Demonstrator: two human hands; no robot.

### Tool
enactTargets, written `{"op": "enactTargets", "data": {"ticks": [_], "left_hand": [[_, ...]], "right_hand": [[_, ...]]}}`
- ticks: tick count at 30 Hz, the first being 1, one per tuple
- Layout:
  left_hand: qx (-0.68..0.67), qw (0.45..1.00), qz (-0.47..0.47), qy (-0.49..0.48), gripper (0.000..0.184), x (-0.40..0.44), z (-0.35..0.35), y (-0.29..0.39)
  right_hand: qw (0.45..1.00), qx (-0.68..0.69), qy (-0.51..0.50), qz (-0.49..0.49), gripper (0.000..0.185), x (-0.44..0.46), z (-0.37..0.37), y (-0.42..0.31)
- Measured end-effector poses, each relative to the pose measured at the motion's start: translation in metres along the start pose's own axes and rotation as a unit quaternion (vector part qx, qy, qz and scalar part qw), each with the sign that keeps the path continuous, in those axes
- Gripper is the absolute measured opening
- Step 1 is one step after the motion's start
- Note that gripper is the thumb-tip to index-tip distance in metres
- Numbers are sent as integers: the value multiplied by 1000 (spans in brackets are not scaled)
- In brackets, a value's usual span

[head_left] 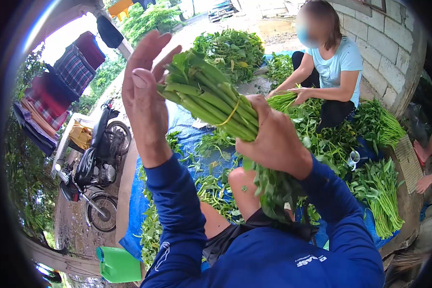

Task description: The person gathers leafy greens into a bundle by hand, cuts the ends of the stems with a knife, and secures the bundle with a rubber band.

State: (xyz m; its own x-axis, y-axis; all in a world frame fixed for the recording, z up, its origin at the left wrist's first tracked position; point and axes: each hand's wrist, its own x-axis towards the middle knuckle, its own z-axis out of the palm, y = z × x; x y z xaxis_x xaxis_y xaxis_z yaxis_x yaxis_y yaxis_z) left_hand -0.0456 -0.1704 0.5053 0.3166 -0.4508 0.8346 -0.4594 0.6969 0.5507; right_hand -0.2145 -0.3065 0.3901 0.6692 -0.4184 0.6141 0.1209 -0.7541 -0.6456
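Observation:
My right hand is wrapped round a bundle of water spinach, a thick bunch of green stems. A thin yellow rubber band circles the stems just beyond my fingers. The stem ends point up and left, and the leaves hang below my right hand. My left hand is raised beside the stem ends, open, with its fingers apart. Whether its fingertips touch the stems I cannot tell.
Loose greens lie on a blue tarp around my legs. Opposite sits a person holding stems. Stacked bundles lie at right, near another person's hand. A motorcycle and a green jug stand at left.

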Motion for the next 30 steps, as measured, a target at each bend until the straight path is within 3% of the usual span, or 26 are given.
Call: {"op": "enactTargets", "data": {"ticks": [3,4,6,9,12,16,18,20,23,24,26,28,30], "left_hand": [[229,968,43,-93,55,-4,-2,12],[255,963,-25,-85,47,-9,2,15],[274,959,-41,-55,37,-12,3,17],[261,965,-31,-23,34,-16,1,13],[379,924,7,-57,31,-19,-8,9],[321,938,-128,37,44,-14,-23,-1],[367,909,-197,12,47,-11,-41,-13],[324,919,-224,-18,51,-13,-74,-52],[469,826,-313,15,46,-29,-164,-76],[444,809,-384,-26,49,-37,-176,-108],[491,706,-498,-109,62,-61,-231,-102],[616,638,-361,-290,60,-96,-238,-101],[302,777,-524,-174,60,-129,-246,-89]], "right_hand": [[998,-62,19,-24,73,1,-5,9],[996,-82,28,-37,73,0,-5,11],[994,-95,26,-35,72,0,-7,12],[994,-104,25,-24,68,-2,-11,16],[989,-148,10,-3,68,-6,-13,16],[985,-174,-2,-7,67,-13,-11,22],[985,-172,3,-9,66,-15,-12,24],[984,-180,-16,-8,66,-17,-12,30],[989,-142,-39,-23,68,-28,-2,55],[979,-192,-65,-19,68,-50,-3,79],[977,-194,-82,41,67,-76,-11,77],[972,-177,-111,106,69,-98,-18,85],[979,-125,-112,119,77,-121,-17,100]]}}
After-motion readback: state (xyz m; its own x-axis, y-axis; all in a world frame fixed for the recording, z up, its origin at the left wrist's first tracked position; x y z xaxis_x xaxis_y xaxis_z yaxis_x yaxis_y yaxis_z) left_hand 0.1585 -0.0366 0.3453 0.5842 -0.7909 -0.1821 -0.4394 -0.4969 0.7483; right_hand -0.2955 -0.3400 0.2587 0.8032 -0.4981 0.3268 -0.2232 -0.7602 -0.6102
